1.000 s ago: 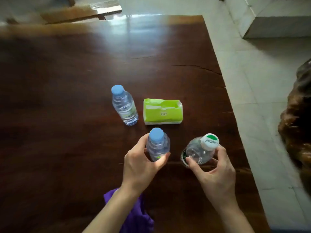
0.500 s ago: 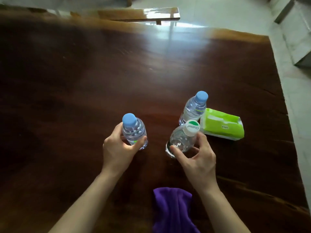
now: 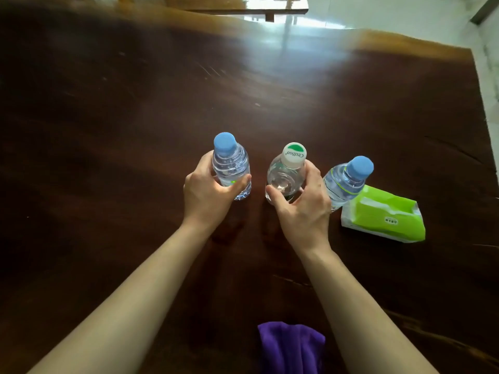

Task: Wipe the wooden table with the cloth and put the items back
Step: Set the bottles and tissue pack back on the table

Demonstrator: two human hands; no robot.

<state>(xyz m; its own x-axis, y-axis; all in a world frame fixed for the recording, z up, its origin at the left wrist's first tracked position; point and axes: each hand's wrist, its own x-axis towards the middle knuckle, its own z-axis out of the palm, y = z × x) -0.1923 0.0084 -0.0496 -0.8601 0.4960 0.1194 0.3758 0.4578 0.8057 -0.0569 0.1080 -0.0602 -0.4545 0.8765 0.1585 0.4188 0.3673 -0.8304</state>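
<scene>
Head view looks down on a dark, glossy wooden table point(image 3: 113, 136) with both bare forearms reaching forward. Landmark for all positions: the white-capped bottle point(image 3: 286, 174), a clear bottle with a green-and-white printed cap, standing near the middle of the table.

Right hand point(image 3: 302, 209): wrapped around the white-capped bottle from the near side, thumb on its left wall, fingers on its right wall. Grip is closed on the bottle. Whether the base rests on the wood cannot be told.

Left hand point(image 3: 208, 193): closed around the blue-capped bottle point(image 3: 229, 168), which stands upright just left of the landmark, a narrow gap between the two. Thumb lies across its lower front.

Second blue-capped bottle point(image 3: 344, 182): just right of the landmark, free of either hand, appearing to lean to the right. Its lower part sits against the green tissue pack point(image 3: 383, 214), which lies flat to the right of the landmark, slightly nearer the person.

Purple cloth point(image 3: 291, 346): bunched on the table well nearer the person than the landmark, between the two forearms, touched by neither hand.

Beyond the table's far edge, pale floor point(image 3: 378, 9) and a wooden bench point(image 3: 243, 4) are visible.
</scene>
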